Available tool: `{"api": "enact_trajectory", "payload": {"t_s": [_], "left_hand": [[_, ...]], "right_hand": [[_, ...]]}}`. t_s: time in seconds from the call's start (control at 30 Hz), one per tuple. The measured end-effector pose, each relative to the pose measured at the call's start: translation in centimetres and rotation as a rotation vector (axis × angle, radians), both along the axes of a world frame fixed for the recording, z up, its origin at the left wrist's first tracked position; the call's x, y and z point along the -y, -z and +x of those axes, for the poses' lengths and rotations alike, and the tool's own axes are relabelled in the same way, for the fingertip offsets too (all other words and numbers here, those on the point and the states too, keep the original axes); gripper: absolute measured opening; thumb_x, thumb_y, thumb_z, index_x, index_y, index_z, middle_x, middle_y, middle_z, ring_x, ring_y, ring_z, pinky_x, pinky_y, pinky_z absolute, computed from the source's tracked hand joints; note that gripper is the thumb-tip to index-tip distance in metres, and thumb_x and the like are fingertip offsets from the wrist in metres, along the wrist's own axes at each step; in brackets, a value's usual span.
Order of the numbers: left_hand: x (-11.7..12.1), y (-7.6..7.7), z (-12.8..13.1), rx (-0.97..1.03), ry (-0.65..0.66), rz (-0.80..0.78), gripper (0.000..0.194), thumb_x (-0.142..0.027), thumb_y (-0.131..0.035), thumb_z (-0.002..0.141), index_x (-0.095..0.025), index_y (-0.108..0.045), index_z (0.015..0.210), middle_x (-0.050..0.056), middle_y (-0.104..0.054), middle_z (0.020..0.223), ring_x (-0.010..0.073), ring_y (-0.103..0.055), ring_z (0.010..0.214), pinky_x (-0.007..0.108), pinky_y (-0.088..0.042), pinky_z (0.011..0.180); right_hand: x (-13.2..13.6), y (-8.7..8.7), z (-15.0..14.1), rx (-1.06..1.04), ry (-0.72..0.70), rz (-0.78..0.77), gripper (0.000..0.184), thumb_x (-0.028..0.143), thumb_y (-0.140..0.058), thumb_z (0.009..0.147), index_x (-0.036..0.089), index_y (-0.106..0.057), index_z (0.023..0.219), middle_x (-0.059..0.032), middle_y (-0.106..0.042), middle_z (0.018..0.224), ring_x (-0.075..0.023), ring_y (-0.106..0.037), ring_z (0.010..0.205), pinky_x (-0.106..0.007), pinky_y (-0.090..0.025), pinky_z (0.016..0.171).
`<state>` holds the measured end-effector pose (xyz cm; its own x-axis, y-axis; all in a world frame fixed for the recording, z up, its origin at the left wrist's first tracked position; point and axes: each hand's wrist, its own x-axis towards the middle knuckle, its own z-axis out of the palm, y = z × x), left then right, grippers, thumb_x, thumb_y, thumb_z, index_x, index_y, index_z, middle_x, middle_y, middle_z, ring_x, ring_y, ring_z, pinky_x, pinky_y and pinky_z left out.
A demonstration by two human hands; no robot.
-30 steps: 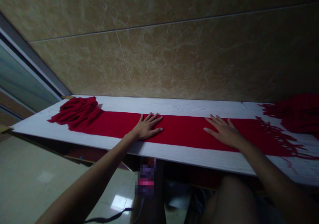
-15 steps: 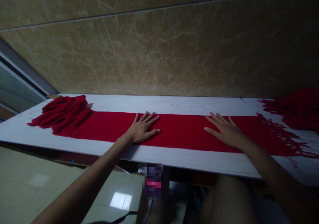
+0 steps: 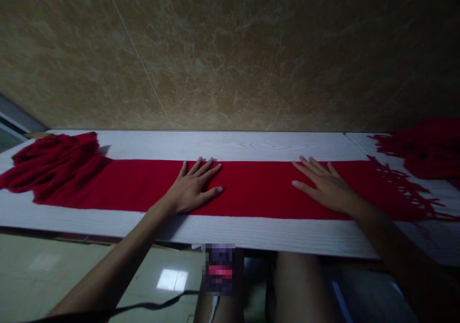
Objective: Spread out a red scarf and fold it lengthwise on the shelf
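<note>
A long red scarf (image 3: 257,189) lies stretched flat along the table. Its left end is bunched in loose folds, and fringe (image 3: 406,189) shows at its right end. My left hand (image 3: 192,189) rests palm down on the middle of the scarf, fingers spread towards its far edge. Farther right, my right hand (image 3: 323,184) also lies flat on the cloth with fingers apart. Neither hand grips the fabric.
Behind the white wood-grain table (image 3: 233,145) rises a brown marbled wall (image 3: 230,59). More red fringed fabric (image 3: 431,145) is heaped at the far right. A blurred-out device (image 3: 220,270) with a cable sits on my leg below the table's front edge.
The view has shifted, bringing the bunched scarf end closer to the left border. Both hands stay flat and spread on the cloth, with the left hand slightly further left in view.
</note>
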<state>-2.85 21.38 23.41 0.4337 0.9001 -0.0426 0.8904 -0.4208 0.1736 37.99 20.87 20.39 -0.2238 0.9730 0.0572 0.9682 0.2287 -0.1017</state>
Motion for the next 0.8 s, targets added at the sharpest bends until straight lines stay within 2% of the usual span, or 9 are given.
{"api": "enact_trajectory", "payload": {"t_s": [0.4, 0.57, 0.67, 0.8], "left_hand": [[0.0, 0.1, -0.1, -0.03, -0.001, 0.009, 0.084, -0.081, -0.032, 0.096, -0.033, -0.025, 0.166, 0.003, -0.013, 0.175, 0.0361, -0.006, 0.161, 0.069, -0.005, 0.127], [0.3, -1.1, 0.1, -0.075, 0.03, 0.017, 0.082, -0.078, -0.035, 0.097, -0.033, -0.027, 0.165, 0.005, -0.017, 0.174, 0.0398, -0.007, 0.16, 0.073, -0.007, 0.125], [0.1, -2.5, 1.8, -0.081, 0.089, 0.03, 0.077, -0.075, -0.033, 0.1, -0.034, -0.028, 0.165, 0.004, -0.016, 0.174, 0.0393, -0.005, 0.161, 0.074, -0.005, 0.124], [-0.9, -3.3, 7.1, -0.01, 0.175, 0.038, 0.068, -0.064, -0.023, 0.106, -0.031, -0.029, 0.166, 0.004, -0.016, 0.174, 0.0349, -0.007, 0.162, 0.068, -0.011, 0.127]], "right_hand": [[0.2, 0.0, -0.3, -0.023, -0.009, 0.03, 0.074, 0.07, -0.037, 0.102, 0.026, -0.04, 0.161, -0.0106, -0.029, 0.17, -0.0346, -0.024, 0.158, -0.069, -0.02, 0.125], [0.9, -1.2, -0.8, -0.062, -0.014, 0.073, 0.066, 0.062, -0.037, 0.105, 0.027, -0.042, 0.16, -0.0093, -0.031, 0.17, -0.0332, -0.024, 0.158, -0.069, -0.02, 0.125], [1.1, -2.3, -1.3, -0.087, -0.085, 0.126, 0.062, 0.057, -0.036, 0.107, 0.025, -0.046, 0.158, -0.009, -0.03, 0.17, -0.032, -0.022, 0.159, -0.067, -0.016, 0.127], [0.7, -3.3, -2.7, -0.128, -0.102, 0.045, 0.059, 0.054, -0.037, 0.108, 0.024, -0.045, 0.159, -0.0098, -0.026, 0.171, -0.0318, -0.02, 0.159, -0.067, -0.017, 0.126]]}}
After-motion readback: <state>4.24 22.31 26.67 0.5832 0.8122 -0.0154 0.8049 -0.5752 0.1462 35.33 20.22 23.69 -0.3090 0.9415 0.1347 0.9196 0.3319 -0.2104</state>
